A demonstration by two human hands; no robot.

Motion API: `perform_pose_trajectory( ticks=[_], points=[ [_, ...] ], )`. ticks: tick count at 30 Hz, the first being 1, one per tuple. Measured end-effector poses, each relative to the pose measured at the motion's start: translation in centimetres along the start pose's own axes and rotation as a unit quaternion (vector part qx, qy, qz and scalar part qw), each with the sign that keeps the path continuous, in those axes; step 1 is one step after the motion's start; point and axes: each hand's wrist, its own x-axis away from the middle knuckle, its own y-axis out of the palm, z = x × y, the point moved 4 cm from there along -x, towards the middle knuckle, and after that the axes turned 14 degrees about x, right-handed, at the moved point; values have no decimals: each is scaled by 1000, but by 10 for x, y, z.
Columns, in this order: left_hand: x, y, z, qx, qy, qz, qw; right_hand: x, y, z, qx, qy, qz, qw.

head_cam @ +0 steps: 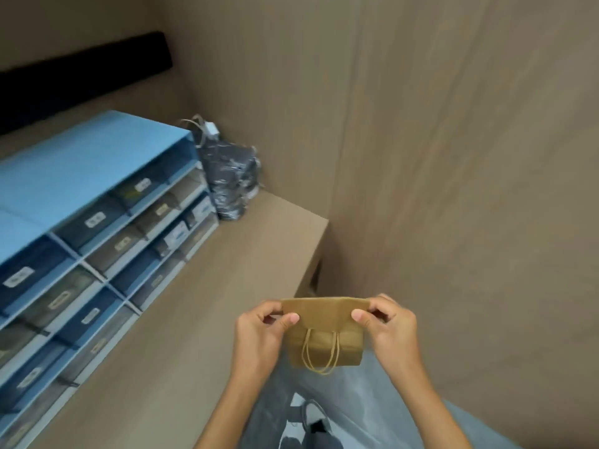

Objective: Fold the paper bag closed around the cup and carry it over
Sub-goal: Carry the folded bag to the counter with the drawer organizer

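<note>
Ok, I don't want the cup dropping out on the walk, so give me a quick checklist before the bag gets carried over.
1. Top of the paper bag folded over: ok.
2. Left hand grip on the fold's corner: ok.
3. Right hand grip on the other corner: ok.
4. Bag lifted clear of the counter: ok.
5. Cup inside and upright: cannot tell, hidden.
6. Handles hanging loose, not caught: ok.

Brown wood-look walls meet in a corner. A matching bench carries a blue organiser of labelled drawers; a dark wrapped bundle stands just beside it.
</note>
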Motion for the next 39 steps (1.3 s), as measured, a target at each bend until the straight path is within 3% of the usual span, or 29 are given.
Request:
perform_pose_trajectory(
  ticks=[8, 17, 27, 39],
  points=[
    [-44, -69, 0, -10, 4, 228, 974, -117, 113, -44, 23, -136, -219, 966],
    [-7, -159, -21, -13, 11, 407, 913, -110, 241, -87, 32, -222, -428, 875],
    [20, -197, -46, -4, -25, 458, 888, -82, 297, -93, 34, -216, -463, 859],
    [-7, -194, -48, -30, -26, 498, 867, -111, 328, -86, 10, -204, -496, 844]
  ],
)
